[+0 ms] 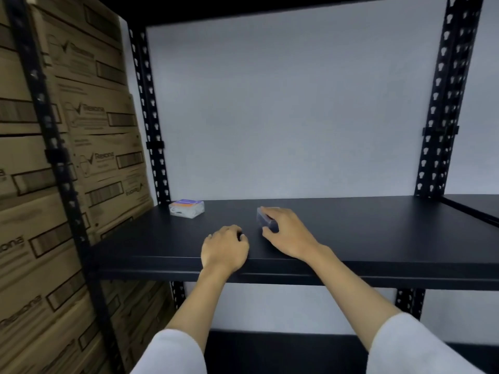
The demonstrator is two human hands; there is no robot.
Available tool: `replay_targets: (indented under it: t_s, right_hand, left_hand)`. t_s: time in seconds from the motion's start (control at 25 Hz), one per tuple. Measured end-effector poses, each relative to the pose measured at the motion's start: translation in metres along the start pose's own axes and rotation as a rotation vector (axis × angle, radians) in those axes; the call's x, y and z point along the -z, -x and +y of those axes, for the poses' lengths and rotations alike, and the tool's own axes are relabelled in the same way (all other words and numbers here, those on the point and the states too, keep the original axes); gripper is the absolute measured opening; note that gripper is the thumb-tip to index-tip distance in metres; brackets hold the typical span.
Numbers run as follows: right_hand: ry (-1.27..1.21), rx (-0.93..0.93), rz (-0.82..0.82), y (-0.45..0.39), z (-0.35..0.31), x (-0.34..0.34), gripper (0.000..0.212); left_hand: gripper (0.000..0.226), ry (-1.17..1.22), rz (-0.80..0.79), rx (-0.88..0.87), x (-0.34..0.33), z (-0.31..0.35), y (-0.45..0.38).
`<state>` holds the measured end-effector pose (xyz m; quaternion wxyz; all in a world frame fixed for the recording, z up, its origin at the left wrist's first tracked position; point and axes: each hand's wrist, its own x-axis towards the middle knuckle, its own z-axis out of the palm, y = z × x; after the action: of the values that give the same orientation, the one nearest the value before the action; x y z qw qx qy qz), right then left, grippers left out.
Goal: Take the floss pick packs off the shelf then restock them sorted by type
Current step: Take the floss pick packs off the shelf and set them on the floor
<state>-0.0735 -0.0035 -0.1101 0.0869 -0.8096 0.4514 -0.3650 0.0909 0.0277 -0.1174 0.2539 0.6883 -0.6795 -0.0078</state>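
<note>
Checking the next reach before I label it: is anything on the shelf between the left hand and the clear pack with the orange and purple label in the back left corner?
Nothing visible. Only bare black shelf separates the left hand from the clear pack.

A stockroom or shop storage area.
Black slotted-steel shelving [297, 233] stands against a plain pale grey wall [283, 109], and stacked brown cardboard shipping cartons [89, 125], printed with barcodes and a brand logo, fill the neighbouring bay.
</note>
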Motion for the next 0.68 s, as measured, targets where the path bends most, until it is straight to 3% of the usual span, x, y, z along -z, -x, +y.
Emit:
replay_targets:
  t_s: [0.08, 0.24, 0.4, 0.52, 0.68]
  right_hand:
    - [-0.01, -0.053, -0.052, 0.0, 0.002, -0.003, 0.048]
    - [0.106, -0.118, -0.035, -0.002, 0.002, -0.003, 0.061]
    - [0.052, -0.161, -0.015, -0.002, 0.007, -0.005, 0.056]
    - [-0.024, -0.139, -0.013, -0.003, 0.013, -0.007, 0.048]
    - [-0.03, -0.126, -0.002, -0.006, 0.017, -0.01, 0.045]
  left_hand:
    - [0.029, 0.118, 0.039, 0.025, 0.005, -0.005, 0.003]
    - [0.025, 0.204, 0.129, 0.081, 0.028, -0.025, -0.024]
    - [0.027, 0.201, 0.124, 0.097, 0.033, -0.071, -0.086]
    - [0.039, 0.112, 0.055, 0.092, 0.027, -0.098, -0.125]
    - [0.073, -0.054, -0.089, 0.119, 0.02, -0.122, -0.166]
